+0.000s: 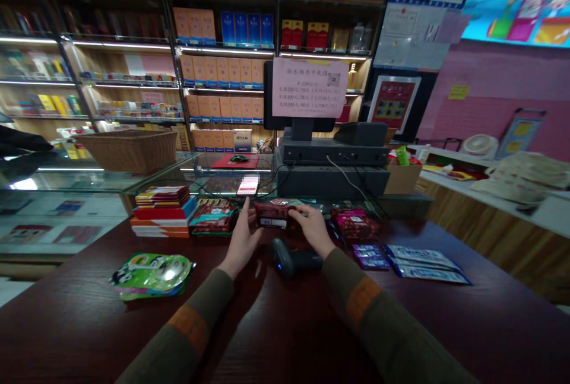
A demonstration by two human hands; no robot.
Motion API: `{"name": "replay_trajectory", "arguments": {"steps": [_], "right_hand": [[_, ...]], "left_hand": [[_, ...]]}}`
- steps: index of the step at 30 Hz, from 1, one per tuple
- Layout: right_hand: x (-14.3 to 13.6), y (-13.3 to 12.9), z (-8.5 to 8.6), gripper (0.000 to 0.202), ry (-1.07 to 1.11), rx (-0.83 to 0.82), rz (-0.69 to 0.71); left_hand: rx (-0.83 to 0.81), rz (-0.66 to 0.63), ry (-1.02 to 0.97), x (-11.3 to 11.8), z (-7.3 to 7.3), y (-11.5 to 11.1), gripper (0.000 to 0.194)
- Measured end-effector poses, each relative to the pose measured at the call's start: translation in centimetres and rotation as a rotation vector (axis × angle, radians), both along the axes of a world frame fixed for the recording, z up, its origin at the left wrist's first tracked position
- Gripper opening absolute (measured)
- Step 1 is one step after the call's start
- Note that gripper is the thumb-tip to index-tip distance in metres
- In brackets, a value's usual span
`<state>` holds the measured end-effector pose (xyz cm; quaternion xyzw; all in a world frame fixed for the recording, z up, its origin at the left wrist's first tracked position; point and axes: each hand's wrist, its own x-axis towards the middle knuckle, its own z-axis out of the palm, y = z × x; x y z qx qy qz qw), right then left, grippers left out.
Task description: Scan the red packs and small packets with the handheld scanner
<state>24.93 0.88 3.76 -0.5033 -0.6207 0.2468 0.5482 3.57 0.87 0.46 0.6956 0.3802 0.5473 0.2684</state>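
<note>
A dark red snack packet [273, 215] with a white label is held upright near the back of the dark wooden counter. My right hand [314, 227] pinches its right end between thumb and fingers. At the packet's left end is my left hand [243, 240], fingers stretched and thumb apart; whether it touches the packet is unclear. A black barcode scanner [291, 258] with a small blue light lies on the counter just in front of the packet, between my wrists. Red-brown packets [356, 224] lie to the right, and teal and brown packets [214, 216] to the left.
Stacked boxes [162, 212] stand at the left, behind a green blister pack with a spoon [154, 276]. Purple packets [370, 256] and blue-white sachets [427, 264] lie right. Behind are a phone [248, 186], a wicker basket [133, 149] and a cash-register unit [333, 164] with cables.
</note>
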Motion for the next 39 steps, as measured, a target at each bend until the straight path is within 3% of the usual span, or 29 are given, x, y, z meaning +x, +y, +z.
{"name": "replay_trajectory", "arguments": {"steps": [3, 8, 13, 19, 27, 34, 39], "right_hand": [[-0.9, 0.1, 0.4, 0.030, 0.135, -0.049, 0.048], [-1.9, 0.9, 0.4, 0.031, 0.293, -0.112, 0.106], [-2.6, 1.7, 0.1, 0.030, 0.315, -0.124, 0.125], [-3.3, 1.7, 0.3, 0.026, 0.267, -0.072, 0.152], [-3.3, 1.9, 0.3, 0.026, 0.240, -0.104, 0.171], [-3.5, 2.3, -0.2, 0.025, 0.227, -0.057, 0.185], [-3.8, 2.2, -0.2, 0.028, 0.263, -0.129, 0.196]], "left_hand": [[0.063, 0.028, 0.029, -0.4, -0.4, -0.4, 0.092], [0.249, 0.190, 0.339, -1.4, -1.0, -0.9, 0.091], [0.308, 0.380, 0.624, -1.8, -0.8, -1.1, 0.104], [0.339, 0.540, 0.751, -2.0, 0.2, -1.5, 0.105], [0.334, 0.500, 0.817, -3.0, 0.2, -1.1, 0.104], [0.325, 0.524, 0.835, -3.3, 0.6, -1.3, 0.092], [0.326, 0.575, 0.798, -3.2, 0.8, -1.6, 0.082]]}}
